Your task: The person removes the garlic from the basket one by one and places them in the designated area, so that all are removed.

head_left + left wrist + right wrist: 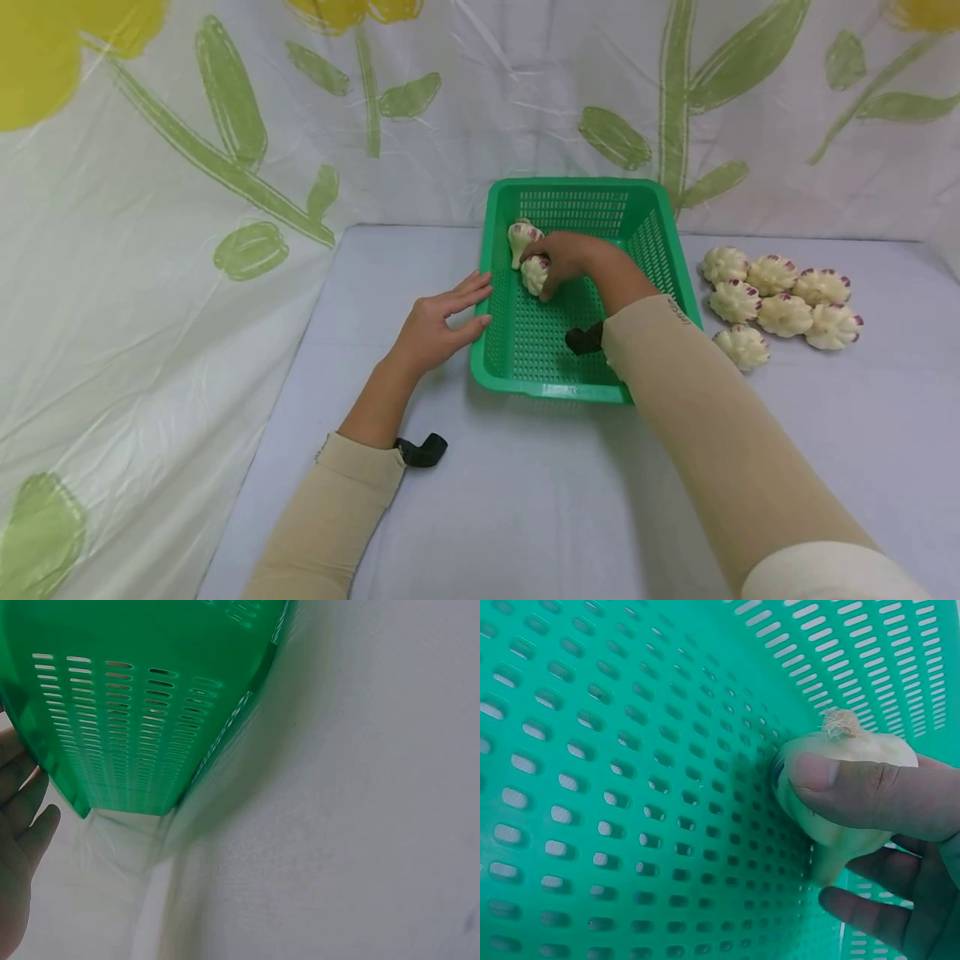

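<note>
A green plastic basket (555, 392) with slotted walls stands on the table. Inside it, my right hand (568, 254) holds a pale garlic bulb (534, 276) near the left wall. The right wrist view shows the thumb across this bulb, its root tuft up and its stem down by the basket floor. Another garlic bulb (522, 237) lies just beyond it, in the far left corner. My left hand (437, 329) has its fingers extended at the basket's left rim; in the left wrist view those fingers (26, 796) show beside the outer wall.
Right of the basket, several garlic bulbs (785, 314) with purple tips lie in a cluster on the white-covered table (495, 517). A pale curtain (450, 167) with painted flowers hangs behind and to the left. My right forearm crosses the basket's right rim.
</note>
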Motion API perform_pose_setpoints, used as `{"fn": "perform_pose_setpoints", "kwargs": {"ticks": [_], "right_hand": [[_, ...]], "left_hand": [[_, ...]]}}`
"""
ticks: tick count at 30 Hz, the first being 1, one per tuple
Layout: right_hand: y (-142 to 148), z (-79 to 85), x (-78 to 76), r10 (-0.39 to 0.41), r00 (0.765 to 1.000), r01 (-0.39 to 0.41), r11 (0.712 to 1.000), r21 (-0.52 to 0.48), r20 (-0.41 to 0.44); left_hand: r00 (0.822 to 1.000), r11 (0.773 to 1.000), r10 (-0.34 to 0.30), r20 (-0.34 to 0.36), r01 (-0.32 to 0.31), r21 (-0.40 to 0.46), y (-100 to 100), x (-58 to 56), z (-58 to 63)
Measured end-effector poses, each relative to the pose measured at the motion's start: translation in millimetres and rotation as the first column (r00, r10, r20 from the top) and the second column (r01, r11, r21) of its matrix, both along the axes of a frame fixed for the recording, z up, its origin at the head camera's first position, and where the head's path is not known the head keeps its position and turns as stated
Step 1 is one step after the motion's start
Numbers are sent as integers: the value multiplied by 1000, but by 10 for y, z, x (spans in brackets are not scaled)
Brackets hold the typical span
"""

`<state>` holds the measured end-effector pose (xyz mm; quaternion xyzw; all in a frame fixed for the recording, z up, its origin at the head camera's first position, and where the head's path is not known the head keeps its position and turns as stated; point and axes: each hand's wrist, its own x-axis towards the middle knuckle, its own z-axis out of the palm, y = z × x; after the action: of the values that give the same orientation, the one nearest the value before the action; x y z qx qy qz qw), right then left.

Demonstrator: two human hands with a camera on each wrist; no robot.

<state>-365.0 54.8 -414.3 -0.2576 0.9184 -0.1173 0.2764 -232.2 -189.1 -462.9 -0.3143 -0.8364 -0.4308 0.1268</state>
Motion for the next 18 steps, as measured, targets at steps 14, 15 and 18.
{"fn": "perform_pose_setpoints", "kwargs": {"ticks": [14, 15, 18], "right_hand": [[-14, 46, 30, 14, 1000, -14, 1000, -17, -16], [-10, 41, 30, 11, 1000, -11, 1000, -20, -16], [5, 23, 33, 1, 1000, -1, 1000, -21, -8]], "left_hand": [[1000, 1000, -3, 5, 3, 14, -14, -1, 6], [1000, 1000, -4, 4, 4, 13, -10, 1, 4], [1000, 1000, -11, -3, 11, 13, 2, 8, -3]]}}
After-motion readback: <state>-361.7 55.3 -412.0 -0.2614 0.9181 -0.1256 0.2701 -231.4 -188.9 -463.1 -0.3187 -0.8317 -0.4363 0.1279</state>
